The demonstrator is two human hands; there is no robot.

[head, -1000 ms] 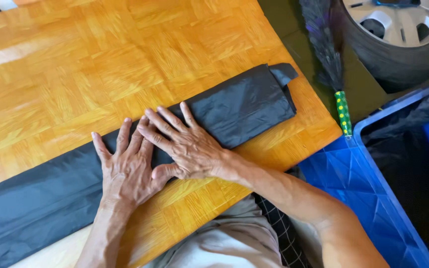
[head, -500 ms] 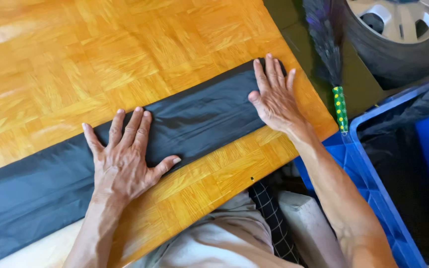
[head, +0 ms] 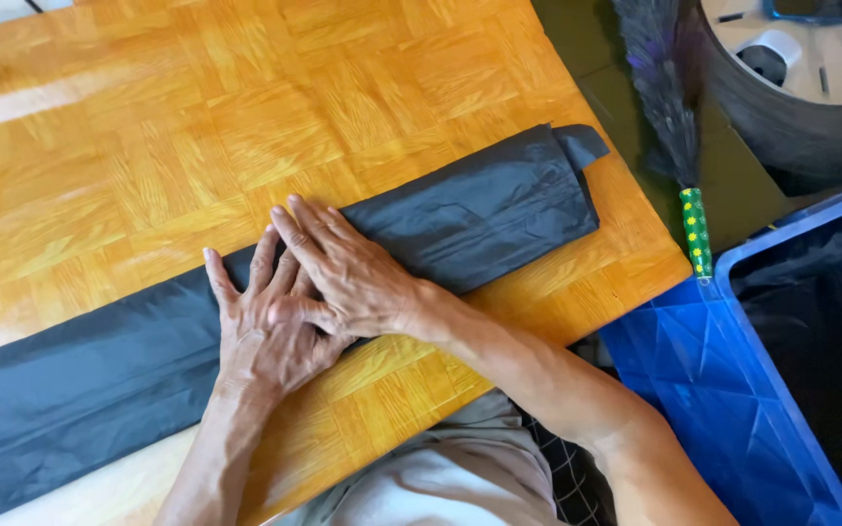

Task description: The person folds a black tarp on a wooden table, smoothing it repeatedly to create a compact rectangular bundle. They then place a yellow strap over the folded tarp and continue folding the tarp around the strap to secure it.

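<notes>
- A head-worn camera looks down on a wooden parquet table that fills most of the view.
- A long strip of folded dark grey plastic sheet lies diagonally across the table, running from the 8 o'clock edge of the view up toward 2 o'clock.
- The sheet's end at 2 o'clock is doubled back on itself, with a small flap sticking out at its top corner near the table's edge.
- The person's left hand lies flat on the sheet just below the centre of the view, palm down and fingers spread; its grip is open and closes on nothing.
- The right hand also lies flat, palm down. It crosses over the left hand's fingers and rests partly on them and partly on the sheet; its grip too is open, pressing rather than clasping.
- The right forearm comes in from 5 o'clock, the left from 7 o'clock.
- Beyond the table's right edge, at 4 o'clock, stands a blue plastic crate.
- At 1 o'clock a dark feather duster with a green patterned handle lies on the floor.
- Just right of the duster, in the corner, part of a car wheel shows.
- Light trousers show at 6 o'clock.
</notes>
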